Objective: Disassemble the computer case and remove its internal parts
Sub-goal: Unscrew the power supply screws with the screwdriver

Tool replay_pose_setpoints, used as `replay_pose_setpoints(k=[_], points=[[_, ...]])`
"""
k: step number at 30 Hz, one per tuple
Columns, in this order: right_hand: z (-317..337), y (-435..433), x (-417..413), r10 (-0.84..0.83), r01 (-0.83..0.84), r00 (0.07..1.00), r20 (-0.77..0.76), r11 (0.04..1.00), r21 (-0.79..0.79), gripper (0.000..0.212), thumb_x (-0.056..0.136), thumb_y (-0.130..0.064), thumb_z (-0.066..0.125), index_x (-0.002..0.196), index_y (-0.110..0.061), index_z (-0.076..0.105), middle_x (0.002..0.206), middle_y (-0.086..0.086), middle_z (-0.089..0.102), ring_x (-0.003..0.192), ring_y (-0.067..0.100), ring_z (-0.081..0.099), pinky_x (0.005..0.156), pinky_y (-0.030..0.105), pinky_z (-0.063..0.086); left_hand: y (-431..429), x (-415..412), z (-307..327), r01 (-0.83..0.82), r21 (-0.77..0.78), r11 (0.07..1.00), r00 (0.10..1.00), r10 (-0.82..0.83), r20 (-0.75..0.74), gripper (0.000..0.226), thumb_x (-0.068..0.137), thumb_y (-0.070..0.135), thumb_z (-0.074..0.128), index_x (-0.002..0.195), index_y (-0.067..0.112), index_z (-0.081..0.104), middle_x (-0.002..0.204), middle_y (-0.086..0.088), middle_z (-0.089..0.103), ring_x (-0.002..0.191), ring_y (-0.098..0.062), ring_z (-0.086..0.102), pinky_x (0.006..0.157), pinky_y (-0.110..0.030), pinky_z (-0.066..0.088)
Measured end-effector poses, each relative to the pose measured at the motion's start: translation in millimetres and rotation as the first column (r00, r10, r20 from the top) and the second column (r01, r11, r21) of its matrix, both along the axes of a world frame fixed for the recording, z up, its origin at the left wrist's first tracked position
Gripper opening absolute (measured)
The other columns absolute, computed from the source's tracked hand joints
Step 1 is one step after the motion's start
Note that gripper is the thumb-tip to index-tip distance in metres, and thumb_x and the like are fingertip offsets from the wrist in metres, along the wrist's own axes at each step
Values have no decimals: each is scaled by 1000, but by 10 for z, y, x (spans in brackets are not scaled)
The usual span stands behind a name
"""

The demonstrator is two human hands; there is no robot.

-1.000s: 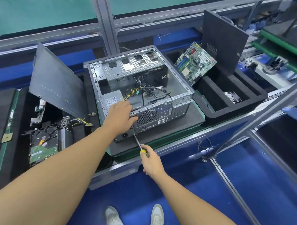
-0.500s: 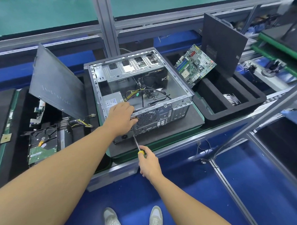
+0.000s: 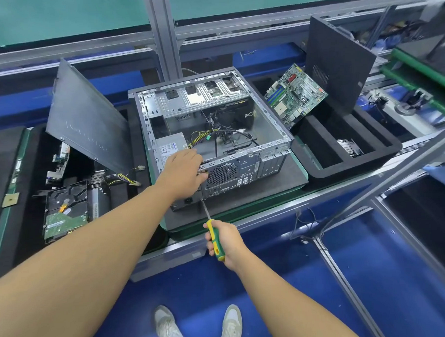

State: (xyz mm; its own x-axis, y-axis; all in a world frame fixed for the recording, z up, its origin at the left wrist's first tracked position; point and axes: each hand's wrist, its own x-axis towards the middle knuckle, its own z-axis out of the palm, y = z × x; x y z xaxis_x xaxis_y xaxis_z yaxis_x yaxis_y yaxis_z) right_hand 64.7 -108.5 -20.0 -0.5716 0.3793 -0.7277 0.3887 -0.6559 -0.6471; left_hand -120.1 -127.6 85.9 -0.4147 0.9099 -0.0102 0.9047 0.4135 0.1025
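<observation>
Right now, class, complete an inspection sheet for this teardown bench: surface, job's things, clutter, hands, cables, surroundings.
Surface: dark mat with a green edge.
Job's things: open grey metal computer case; grey power supply box inside it; green motherboard leaning in black foam tray.
Clutter: hard drive and dark side panel at left.
Hands: left hand grips the case's rear edge; right hand holds green-and-yellow screwdriver, tip at the rear panel.
Cables: black and yellow cables loose inside the case.
Surroundings: aluminium frame post behind; blue floor below.
</observation>
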Motion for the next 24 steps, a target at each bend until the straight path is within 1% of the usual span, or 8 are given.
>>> replay_pose_setpoints(k=[1,5,9,13,16,20,22,24], points=[[-9,5,-5,-9,8,1000,-8,999,-39,22,99,-25,51,102,-10,67,65,3,57,46,16,44,43,25,37,-4,-1,-1,4,0,1000,1000,-4,2,37,100,42,52,120,11,53,140,-8,49,137,-27,37,113,-42,25],[-59,59,44,-4,1,999,-46,998,-68,26,100,-25,52,108,-5,66,67,4,57,48,16,44,42,26,36,-4,-7,8,10,-1,1000,1000,-10,16,36,100,42,51,120,12,53,140,-7,49,138,-26,36,114,-43,25],[-91,111,72,-33,1,993,-117,964,-267,32,101,-29,45,104,-5,65,70,5,57,47,14,42,40,24,35,-7,-9,23,9,-4,1000,1000,-8,30,36,100,41,51,122,13,53,140,-6,49,139,-26,34,113,-44,25],[-127,164,75,11,-51,992,-125,945,-324,41,100,-31,42,96,-1,70,72,6,59,48,13,45,40,23,37,-15,-35,52,31,-15,999,998,-30,56,38,101,41,50,127,14,53,145,-4,48,146,-23,26,113,-45,24],[-123,183,72,20,-70,988,-151,942,-330,34,102,-30,42,94,-5,63,71,3,57,48,13,45,42,23,38,-42,-68,50,60,-22,998,998,-59,29,38,101,44,49,126,16,54,146,-4,48,147,-20,25,112,-46,25],[-161,134,80,7,-52,989,-147,951,-303,33,106,-32,40,96,-7,60,69,1,55,50,13,44,44,25,38,-85,-68,4,64,37,997,998,-65,7,33,100,44,50,119,18,56,141,-2,53,145,-19,28,110,-45,25],[-183,97,72,8,-38,993,-117,967,-251,33,107,-32,42,96,-8,61,69,1,56,51,14,45,45,26,39,-97,-57,-14,61,52,997,998,-61,-5,34,100,44,49,121,18,56,138,0,55,145,-18,29,110,-44,25],[-182,63,58,26,-37,997,-75,988,-149,31,106,-32,45,96,-8,62,70,1,56,51,15,46,47,27,40,-93,-51,-27,62,62,996,998,-61,-14,34,100,45,49,120,19,56,137,1,56,145,-17,30,110,-44,26]])
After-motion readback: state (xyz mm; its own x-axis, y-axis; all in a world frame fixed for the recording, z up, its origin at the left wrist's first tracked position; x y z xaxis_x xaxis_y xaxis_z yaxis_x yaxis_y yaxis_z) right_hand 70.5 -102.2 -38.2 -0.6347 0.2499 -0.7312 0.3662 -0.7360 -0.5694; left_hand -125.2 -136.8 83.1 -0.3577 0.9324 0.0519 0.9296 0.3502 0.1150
